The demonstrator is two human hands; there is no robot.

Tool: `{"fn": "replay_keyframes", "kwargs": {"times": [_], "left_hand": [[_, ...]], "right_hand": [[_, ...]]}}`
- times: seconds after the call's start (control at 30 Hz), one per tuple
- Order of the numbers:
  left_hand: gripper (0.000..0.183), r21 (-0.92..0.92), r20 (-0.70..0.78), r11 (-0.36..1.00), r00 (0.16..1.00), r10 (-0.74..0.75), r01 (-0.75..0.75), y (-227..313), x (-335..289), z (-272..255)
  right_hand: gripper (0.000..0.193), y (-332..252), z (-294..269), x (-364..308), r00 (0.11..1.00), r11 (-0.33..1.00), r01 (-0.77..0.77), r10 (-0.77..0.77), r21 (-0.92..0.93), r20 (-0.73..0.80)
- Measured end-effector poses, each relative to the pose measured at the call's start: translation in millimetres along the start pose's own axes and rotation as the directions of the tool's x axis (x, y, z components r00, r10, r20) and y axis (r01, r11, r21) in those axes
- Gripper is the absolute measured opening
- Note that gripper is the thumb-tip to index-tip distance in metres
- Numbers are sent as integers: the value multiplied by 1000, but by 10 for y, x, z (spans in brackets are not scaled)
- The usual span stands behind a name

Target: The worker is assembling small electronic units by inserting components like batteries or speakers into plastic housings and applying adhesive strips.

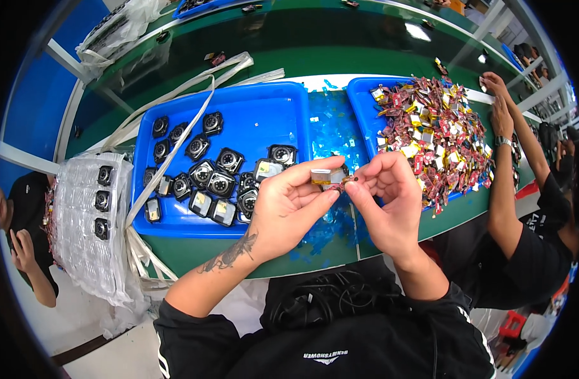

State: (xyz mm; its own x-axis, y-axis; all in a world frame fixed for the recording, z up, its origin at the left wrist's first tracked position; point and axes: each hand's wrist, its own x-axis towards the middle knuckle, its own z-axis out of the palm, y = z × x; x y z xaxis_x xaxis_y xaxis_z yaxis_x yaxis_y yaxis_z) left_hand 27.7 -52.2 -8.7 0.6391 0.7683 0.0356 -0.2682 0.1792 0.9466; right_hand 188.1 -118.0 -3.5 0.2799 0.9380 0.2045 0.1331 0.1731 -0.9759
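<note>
Over the gap between two blue trays, my left hand (283, 203) is closed, holding a small battery module (324, 176) between thumb and fingers. The module has a silver cell, a yellowish band and dark, reddish parts at its right end. My right hand (390, 201) pinches at that right end with thumb and forefinger; its fingertips hide the exact part held. Left of my hands, a blue tray (258, 107) holds several black round-backed watch cases (221, 183), some showing pale rectangular faces. On the right, another blue tray (360, 101) carries a heap of red circuit pieces with silver-and-yellow cells (428, 132).
Blue film scraps (330, 126) litter the green bench between the trays. White straps (207, 95) cross the left tray's edge. A clear plastic blister tray (90, 240) with 3 watch cases stands at left. A co-worker's arms (504, 145) reach in at right; another person's hand (24, 251) shows far left.
</note>
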Motion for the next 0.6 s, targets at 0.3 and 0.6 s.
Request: {"fn": "replay_keyframes", "kwargs": {"times": [0.3,0.6], "left_hand": [[44,12,-25,994,994,105,-104,-41,-12,37],[72,59,-92,981,978,187,-182,-41,-34,13]], "right_hand": [[26,75,44,-12,991,977,120,-127,-175,-33],[52,-70,106,178,965,897,242,-184,-371,186]]}}
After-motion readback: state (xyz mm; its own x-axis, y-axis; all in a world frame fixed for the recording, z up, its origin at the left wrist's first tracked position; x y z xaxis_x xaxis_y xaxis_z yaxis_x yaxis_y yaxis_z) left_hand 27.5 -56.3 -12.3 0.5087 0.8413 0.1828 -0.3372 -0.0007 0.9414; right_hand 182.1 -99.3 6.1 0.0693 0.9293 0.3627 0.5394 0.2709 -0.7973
